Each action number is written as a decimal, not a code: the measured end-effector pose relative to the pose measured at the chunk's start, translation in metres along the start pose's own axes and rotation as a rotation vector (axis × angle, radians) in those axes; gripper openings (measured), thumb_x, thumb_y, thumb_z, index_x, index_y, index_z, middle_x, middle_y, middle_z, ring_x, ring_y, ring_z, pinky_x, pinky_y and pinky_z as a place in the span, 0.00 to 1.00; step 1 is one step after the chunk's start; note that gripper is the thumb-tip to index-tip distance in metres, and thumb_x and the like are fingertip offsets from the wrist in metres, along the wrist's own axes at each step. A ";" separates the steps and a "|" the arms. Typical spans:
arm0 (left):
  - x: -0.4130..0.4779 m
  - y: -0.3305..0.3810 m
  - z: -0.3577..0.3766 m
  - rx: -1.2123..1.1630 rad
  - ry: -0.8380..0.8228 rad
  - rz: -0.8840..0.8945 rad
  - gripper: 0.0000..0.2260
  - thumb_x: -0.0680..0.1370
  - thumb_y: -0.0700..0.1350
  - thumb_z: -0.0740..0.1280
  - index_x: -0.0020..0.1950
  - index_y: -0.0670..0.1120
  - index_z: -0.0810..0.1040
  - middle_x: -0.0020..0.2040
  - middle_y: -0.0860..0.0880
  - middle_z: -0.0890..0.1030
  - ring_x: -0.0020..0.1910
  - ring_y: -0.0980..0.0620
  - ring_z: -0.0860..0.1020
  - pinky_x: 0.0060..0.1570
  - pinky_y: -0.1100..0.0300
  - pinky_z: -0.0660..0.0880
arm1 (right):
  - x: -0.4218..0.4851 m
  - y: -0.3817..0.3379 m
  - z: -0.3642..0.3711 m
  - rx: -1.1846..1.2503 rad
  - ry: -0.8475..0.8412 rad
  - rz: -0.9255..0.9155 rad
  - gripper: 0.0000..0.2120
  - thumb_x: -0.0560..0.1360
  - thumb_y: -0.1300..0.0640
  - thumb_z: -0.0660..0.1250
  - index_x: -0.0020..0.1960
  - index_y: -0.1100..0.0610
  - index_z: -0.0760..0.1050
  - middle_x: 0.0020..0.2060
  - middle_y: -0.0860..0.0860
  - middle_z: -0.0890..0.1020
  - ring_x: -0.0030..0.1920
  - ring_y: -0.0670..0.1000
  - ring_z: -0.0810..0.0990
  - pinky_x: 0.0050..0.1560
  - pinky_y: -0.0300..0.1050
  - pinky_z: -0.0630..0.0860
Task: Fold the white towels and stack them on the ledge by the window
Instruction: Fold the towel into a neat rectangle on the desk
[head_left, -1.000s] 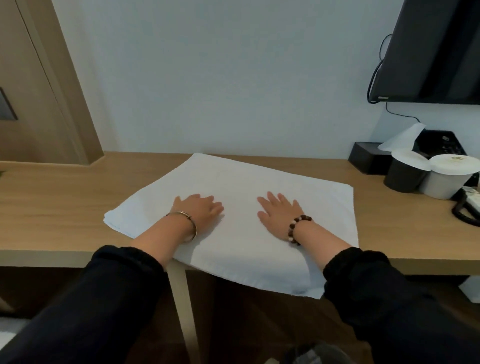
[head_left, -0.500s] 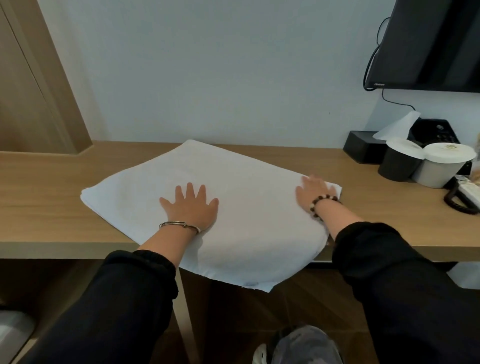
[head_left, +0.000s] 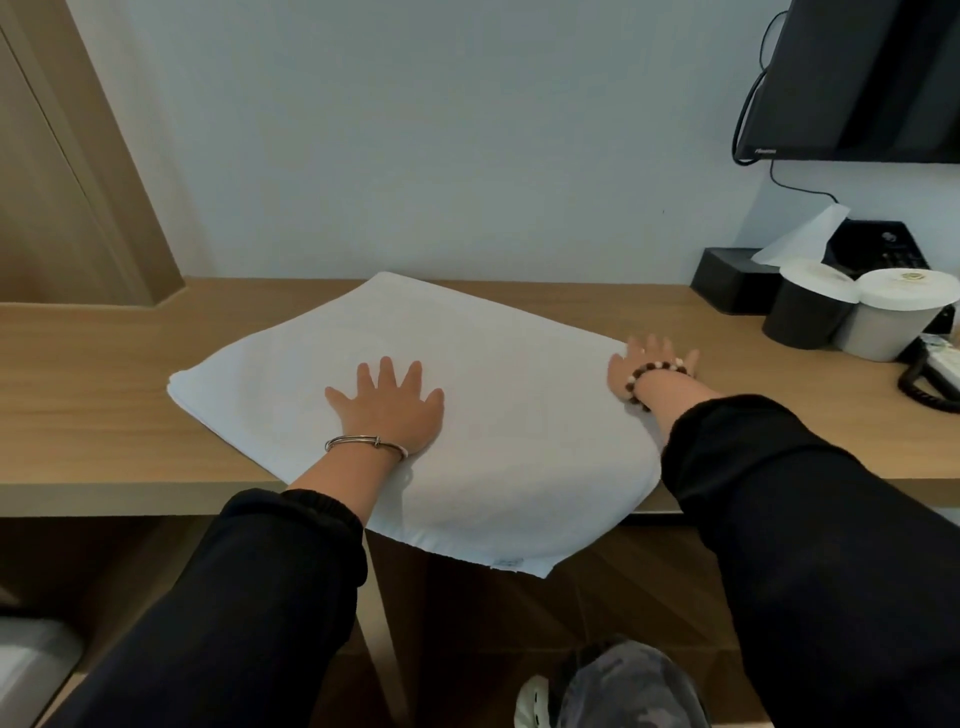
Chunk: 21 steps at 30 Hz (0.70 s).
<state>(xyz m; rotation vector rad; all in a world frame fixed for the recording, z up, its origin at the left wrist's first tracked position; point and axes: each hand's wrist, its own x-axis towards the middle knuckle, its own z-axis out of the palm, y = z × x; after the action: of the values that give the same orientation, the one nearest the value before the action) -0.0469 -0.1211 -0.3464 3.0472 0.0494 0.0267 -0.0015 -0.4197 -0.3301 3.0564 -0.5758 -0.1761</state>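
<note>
Head view shows your left hand (head_left: 387, 410) spread flat on the middle of the white towel (head_left: 519, 415), likely pinning it against sliding. Your right hand (head_left: 652, 370), well apart, lies flat-fingered at its right corner, probably smoothing. The soft, thick folded cloth sits askew on the smooth wooden table (head_left: 104, 410), one corner drooping over the front edge.

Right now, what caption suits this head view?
Left hand flat on the white towel, right hand at its edge, on a wooden desk.
</note>
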 end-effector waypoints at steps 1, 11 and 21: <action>0.000 0.000 0.000 0.001 0.001 0.003 0.26 0.79 0.61 0.43 0.76 0.57 0.48 0.78 0.50 0.47 0.76 0.43 0.45 0.67 0.32 0.46 | -0.002 -0.013 0.001 0.014 0.035 -0.096 0.27 0.81 0.45 0.43 0.78 0.52 0.44 0.77 0.53 0.44 0.77 0.54 0.43 0.72 0.61 0.42; 0.008 -0.002 0.000 0.016 -0.021 0.038 0.23 0.81 0.54 0.43 0.76 0.59 0.48 0.78 0.52 0.47 0.76 0.46 0.45 0.68 0.33 0.46 | -0.037 -0.052 -0.019 0.000 0.172 -0.448 0.13 0.79 0.56 0.51 0.41 0.59 0.69 0.37 0.51 0.71 0.44 0.56 0.73 0.38 0.43 0.69; 0.035 -0.005 -0.001 0.039 -0.088 0.193 0.23 0.81 0.53 0.42 0.77 0.59 0.44 0.78 0.56 0.44 0.77 0.49 0.43 0.69 0.36 0.44 | -0.085 -0.084 -0.043 -0.022 -0.336 -0.491 0.19 0.77 0.55 0.54 0.32 0.60 0.74 0.27 0.55 0.81 0.25 0.52 0.78 0.27 0.36 0.71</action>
<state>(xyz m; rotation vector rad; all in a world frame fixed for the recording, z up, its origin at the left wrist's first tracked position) -0.0119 -0.1153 -0.3455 3.0760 -0.2526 -0.0954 -0.0449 -0.3105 -0.2827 3.0989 0.1885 -0.7062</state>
